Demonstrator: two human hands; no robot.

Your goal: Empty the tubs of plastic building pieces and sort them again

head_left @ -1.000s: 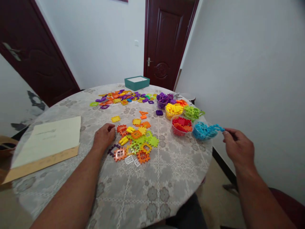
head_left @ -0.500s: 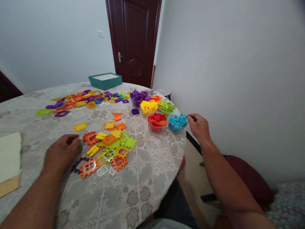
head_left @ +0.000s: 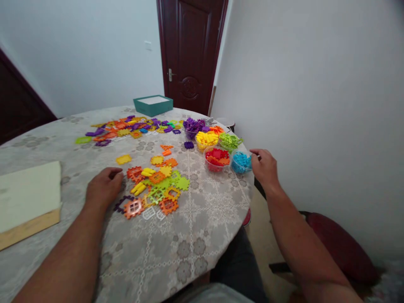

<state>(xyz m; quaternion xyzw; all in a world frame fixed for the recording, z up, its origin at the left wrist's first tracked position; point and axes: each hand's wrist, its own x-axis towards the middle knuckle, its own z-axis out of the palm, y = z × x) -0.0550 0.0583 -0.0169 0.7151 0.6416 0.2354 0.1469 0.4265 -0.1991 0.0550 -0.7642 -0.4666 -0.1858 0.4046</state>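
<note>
blue pieces: too small to tell apart | pale sheet: cut off left

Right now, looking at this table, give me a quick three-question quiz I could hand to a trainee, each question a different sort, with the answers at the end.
1. Which is nearer the bowl of blue pieces: the left hand or the right hand?
2. True or false: the teal box stands nearer the camera than the left hand does.
3. Fill the gap: just left of the bowl of blue pieces, another bowl holds mainly ___ pieces.

Key: 1. The right hand. 2. False; it stands farther away. 3. Red.
</note>
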